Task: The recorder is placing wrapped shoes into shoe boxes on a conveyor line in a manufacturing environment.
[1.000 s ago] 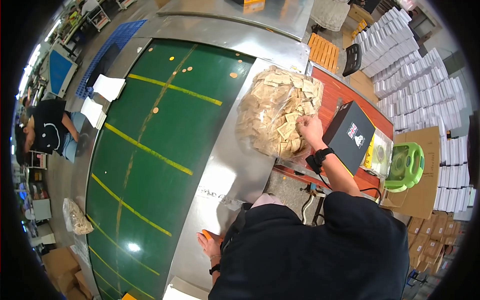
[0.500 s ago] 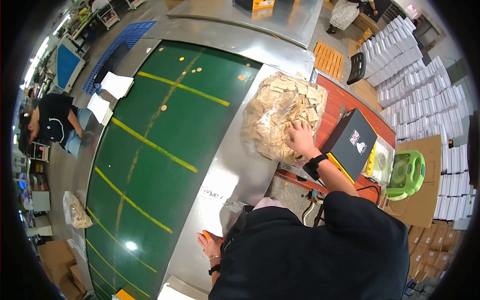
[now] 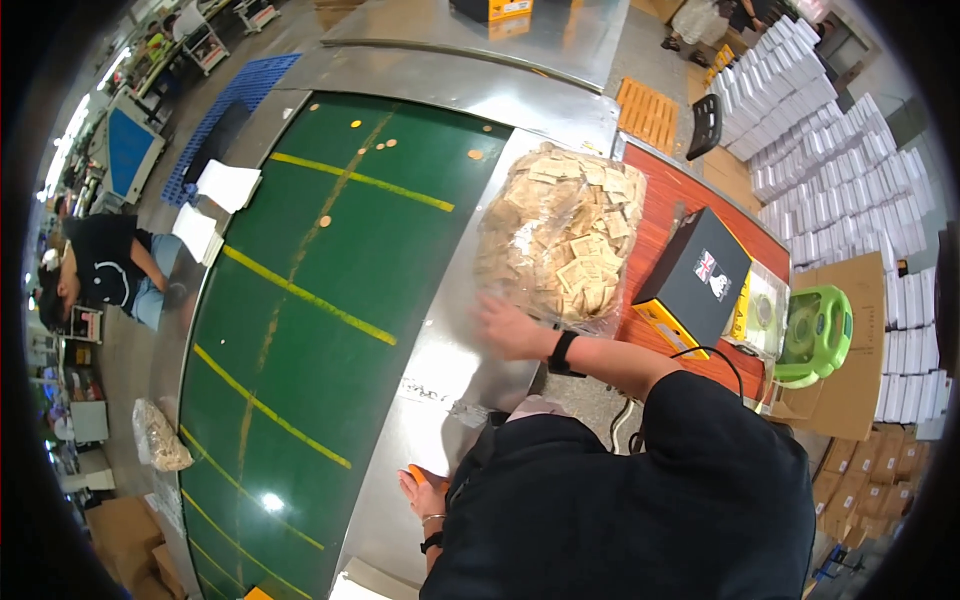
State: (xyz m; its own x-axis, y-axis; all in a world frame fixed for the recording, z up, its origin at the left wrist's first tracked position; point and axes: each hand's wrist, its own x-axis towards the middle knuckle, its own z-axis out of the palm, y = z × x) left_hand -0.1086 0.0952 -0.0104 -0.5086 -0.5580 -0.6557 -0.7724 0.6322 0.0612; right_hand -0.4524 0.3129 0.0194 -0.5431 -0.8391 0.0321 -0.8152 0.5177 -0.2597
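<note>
My right hand (image 3: 510, 330), smeared by motion, is over the metal edge of the conveyor, just below the lower left of a large clear plastic bag (image 3: 500, 255). Small beige packets (image 3: 590, 270) fill that bag. I cannot make out anything in the right fingers. Low down at the belt's metal edge, my left hand (image 3: 428, 497) has a small orange thing (image 3: 416, 474) between thumb and fingers. Its kind is not clear, as the hand covers part of it.
A green conveyor belt (image 3: 310, 330) with yellow lines carries several small round pieces. A black box (image 3: 695, 275) and a green plastic case (image 3: 815, 335) are on the right. White stacks (image 3: 840, 140) stand behind. Across the belt is another person (image 3: 110, 265) near white sheets (image 3: 228, 186).
My right hand has left the packets in the bag and moved left and down to the metal edge. My left hand keeps its place with the orange thing.
</note>
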